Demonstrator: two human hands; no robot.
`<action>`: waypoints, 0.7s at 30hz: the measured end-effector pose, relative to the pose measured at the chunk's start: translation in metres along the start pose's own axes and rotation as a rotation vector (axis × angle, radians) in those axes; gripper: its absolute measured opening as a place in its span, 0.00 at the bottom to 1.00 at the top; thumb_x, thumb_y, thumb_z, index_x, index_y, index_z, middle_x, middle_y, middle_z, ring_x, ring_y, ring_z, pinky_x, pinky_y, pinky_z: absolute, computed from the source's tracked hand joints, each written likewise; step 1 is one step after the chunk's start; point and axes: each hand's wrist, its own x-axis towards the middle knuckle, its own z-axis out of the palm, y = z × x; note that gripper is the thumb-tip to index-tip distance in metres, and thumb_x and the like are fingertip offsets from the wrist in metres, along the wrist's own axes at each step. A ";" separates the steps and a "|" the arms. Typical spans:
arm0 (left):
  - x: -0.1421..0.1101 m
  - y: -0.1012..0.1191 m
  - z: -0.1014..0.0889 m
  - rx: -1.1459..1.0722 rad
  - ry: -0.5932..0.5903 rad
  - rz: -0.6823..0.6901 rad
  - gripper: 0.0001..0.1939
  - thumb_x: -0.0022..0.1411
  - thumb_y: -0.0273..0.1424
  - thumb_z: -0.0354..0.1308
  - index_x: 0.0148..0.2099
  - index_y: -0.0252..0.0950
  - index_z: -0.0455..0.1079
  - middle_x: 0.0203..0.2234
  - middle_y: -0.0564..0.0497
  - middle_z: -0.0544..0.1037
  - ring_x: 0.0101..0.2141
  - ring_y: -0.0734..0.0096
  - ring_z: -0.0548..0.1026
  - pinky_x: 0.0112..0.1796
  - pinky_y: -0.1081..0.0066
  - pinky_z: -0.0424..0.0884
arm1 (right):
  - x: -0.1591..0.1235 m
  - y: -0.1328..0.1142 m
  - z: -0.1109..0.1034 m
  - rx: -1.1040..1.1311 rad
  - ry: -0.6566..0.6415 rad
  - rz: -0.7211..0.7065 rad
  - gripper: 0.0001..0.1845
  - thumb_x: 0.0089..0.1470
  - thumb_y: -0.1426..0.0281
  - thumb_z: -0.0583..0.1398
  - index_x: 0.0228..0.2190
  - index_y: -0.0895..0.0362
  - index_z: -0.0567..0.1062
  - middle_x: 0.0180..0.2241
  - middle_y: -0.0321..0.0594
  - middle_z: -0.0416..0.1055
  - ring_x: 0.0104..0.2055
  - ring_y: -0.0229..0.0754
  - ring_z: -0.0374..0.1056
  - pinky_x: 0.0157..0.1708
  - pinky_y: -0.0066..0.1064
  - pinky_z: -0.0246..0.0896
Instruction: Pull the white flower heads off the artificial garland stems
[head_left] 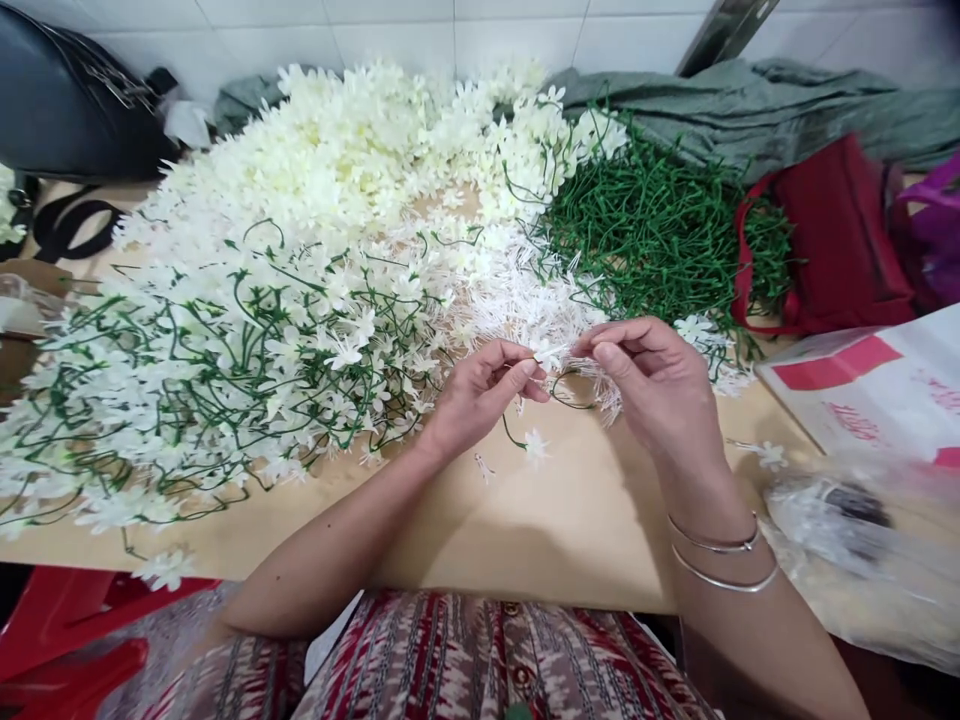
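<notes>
My left hand point(487, 393) is closed, its thumb and fingers pinching a thin green artificial flower stem point(571, 404) that curves away below the fingertips. My right hand point(656, 385) faces it, thumb and forefinger pinched at the end of a small white stamen piece point(553, 352). The two hands' fingertips are only a short gap apart over the table's front part. Just beyond them lies a heap of loose white stamens point(517, 295). Below my left fingers a single white flower point(535, 447) on a green stem rests on the table.
Stemmed white flowers point(300, 350) spread widely at left, with loose cream petals point(360, 140) behind. Green stems point(645, 220) are piled at back right, beside a red bag point(840, 240). A white printed bag point(877, 375) and clear plastic bag point(825, 530) lie right; a black bag point(75, 100) stands back left.
</notes>
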 end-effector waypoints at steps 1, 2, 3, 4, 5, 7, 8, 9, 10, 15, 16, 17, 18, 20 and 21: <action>0.000 0.001 0.000 -0.016 0.015 -0.004 0.20 0.66 0.47 0.65 0.41 0.35 0.70 0.33 0.50 0.81 0.31 0.74 0.82 0.36 0.74 0.77 | -0.001 -0.002 0.001 -0.039 0.016 -0.073 0.04 0.58 0.65 0.68 0.34 0.51 0.79 0.36 0.38 0.78 0.40 0.42 0.75 0.44 0.38 0.70; 0.000 0.002 0.001 -0.028 0.026 -0.010 0.19 0.66 0.47 0.65 0.41 0.35 0.70 0.33 0.50 0.82 0.30 0.75 0.82 0.35 0.75 0.76 | -0.003 -0.005 0.003 -0.087 0.028 -0.145 0.03 0.58 0.67 0.68 0.35 0.51 0.79 0.37 0.38 0.78 0.42 0.43 0.75 0.46 0.39 0.70; 0.000 0.003 0.001 -0.038 0.030 -0.019 0.19 0.66 0.47 0.65 0.41 0.35 0.70 0.33 0.50 0.82 0.30 0.75 0.82 0.34 0.75 0.76 | -0.005 -0.007 0.006 -0.144 0.031 -0.220 0.03 0.58 0.68 0.68 0.36 0.51 0.80 0.38 0.39 0.78 0.44 0.44 0.75 0.48 0.41 0.70; -0.001 0.003 0.002 -0.049 0.031 -0.027 0.19 0.66 0.46 0.65 0.41 0.35 0.70 0.32 0.50 0.82 0.30 0.74 0.82 0.33 0.75 0.75 | -0.006 -0.009 0.009 -0.213 0.025 -0.293 0.06 0.57 0.69 0.69 0.38 0.50 0.80 0.40 0.39 0.77 0.46 0.45 0.75 0.50 0.43 0.70; -0.001 0.003 0.002 -0.060 0.025 -0.032 0.18 0.66 0.46 0.65 0.41 0.35 0.70 0.31 0.51 0.81 0.30 0.74 0.82 0.32 0.75 0.75 | -0.008 -0.010 0.012 -0.289 0.016 -0.361 0.08 0.57 0.70 0.69 0.40 0.49 0.80 0.42 0.41 0.77 0.48 0.46 0.74 0.51 0.45 0.70; -0.002 0.002 0.003 -0.081 0.005 -0.037 0.18 0.66 0.45 0.66 0.41 0.35 0.69 0.29 0.51 0.81 0.30 0.73 0.82 0.33 0.75 0.77 | -0.011 -0.010 0.016 -0.431 -0.002 -0.466 0.12 0.57 0.71 0.69 0.43 0.49 0.80 0.46 0.43 0.76 0.50 0.47 0.74 0.50 0.45 0.71; -0.002 0.002 0.003 -0.088 -0.002 -0.037 0.18 0.65 0.45 0.66 0.41 0.35 0.69 0.28 0.52 0.81 0.30 0.73 0.82 0.34 0.74 0.77 | -0.011 -0.009 0.018 -0.481 -0.010 -0.495 0.12 0.58 0.72 0.68 0.44 0.49 0.80 0.47 0.43 0.75 0.50 0.47 0.74 0.49 0.45 0.72; -0.003 0.001 0.004 -0.090 -0.004 -0.036 0.17 0.65 0.44 0.66 0.41 0.35 0.70 0.28 0.52 0.81 0.31 0.73 0.82 0.35 0.74 0.78 | -0.012 -0.008 0.019 -0.511 -0.016 -0.511 0.12 0.58 0.73 0.68 0.44 0.49 0.80 0.47 0.44 0.75 0.50 0.47 0.74 0.47 0.44 0.73; -0.003 0.001 0.004 -0.085 -0.004 -0.035 0.17 0.65 0.43 0.66 0.41 0.34 0.70 0.29 0.51 0.81 0.31 0.73 0.83 0.35 0.75 0.78 | -0.012 -0.007 0.019 -0.526 -0.021 -0.518 0.10 0.59 0.73 0.67 0.43 0.50 0.81 0.47 0.44 0.75 0.49 0.46 0.75 0.46 0.43 0.74; -0.003 -0.002 0.005 -0.056 0.010 -0.029 0.17 0.65 0.44 0.66 0.40 0.34 0.71 0.33 0.49 0.82 0.32 0.72 0.83 0.36 0.73 0.79 | -0.014 -0.005 0.022 -0.528 -0.018 -0.459 0.06 0.61 0.75 0.64 0.39 0.52 0.81 0.45 0.45 0.78 0.47 0.46 0.77 0.47 0.43 0.75; -0.003 -0.003 0.005 -0.061 0.015 -0.025 0.17 0.65 0.44 0.66 0.41 0.34 0.71 0.33 0.48 0.82 0.32 0.72 0.83 0.36 0.72 0.80 | -0.015 -0.004 0.023 -0.521 -0.013 -0.439 0.06 0.61 0.75 0.64 0.38 0.52 0.81 0.44 0.45 0.79 0.47 0.47 0.77 0.48 0.43 0.75; -0.003 -0.004 0.005 -0.065 0.020 -0.019 0.18 0.65 0.44 0.66 0.41 0.34 0.71 0.32 0.49 0.82 0.32 0.72 0.83 0.37 0.71 0.80 | -0.016 -0.004 0.026 -0.511 -0.004 -0.423 0.06 0.62 0.75 0.64 0.38 0.52 0.81 0.43 0.45 0.79 0.46 0.47 0.77 0.48 0.43 0.75; -0.003 -0.005 0.005 -0.064 0.025 -0.011 0.17 0.66 0.44 0.66 0.41 0.34 0.71 0.31 0.49 0.82 0.32 0.72 0.83 0.37 0.71 0.80 | -0.017 -0.003 0.028 -0.502 0.006 -0.413 0.06 0.62 0.74 0.63 0.38 0.52 0.80 0.42 0.45 0.80 0.46 0.47 0.78 0.48 0.43 0.75; -0.003 -0.008 0.005 -0.054 0.038 0.007 0.17 0.66 0.44 0.65 0.41 0.34 0.71 0.29 0.50 0.82 0.31 0.72 0.82 0.36 0.72 0.79 | -0.019 -0.001 0.033 -0.506 0.025 -0.417 0.06 0.63 0.74 0.63 0.38 0.52 0.80 0.40 0.43 0.81 0.45 0.46 0.78 0.47 0.43 0.74; -0.003 -0.009 0.004 -0.047 0.047 0.017 0.16 0.67 0.43 0.65 0.41 0.34 0.71 0.28 0.50 0.82 0.31 0.73 0.82 0.36 0.72 0.79 | -0.020 0.001 0.036 -0.522 0.034 -0.431 0.06 0.63 0.74 0.63 0.38 0.52 0.79 0.40 0.42 0.81 0.44 0.46 0.78 0.48 0.44 0.74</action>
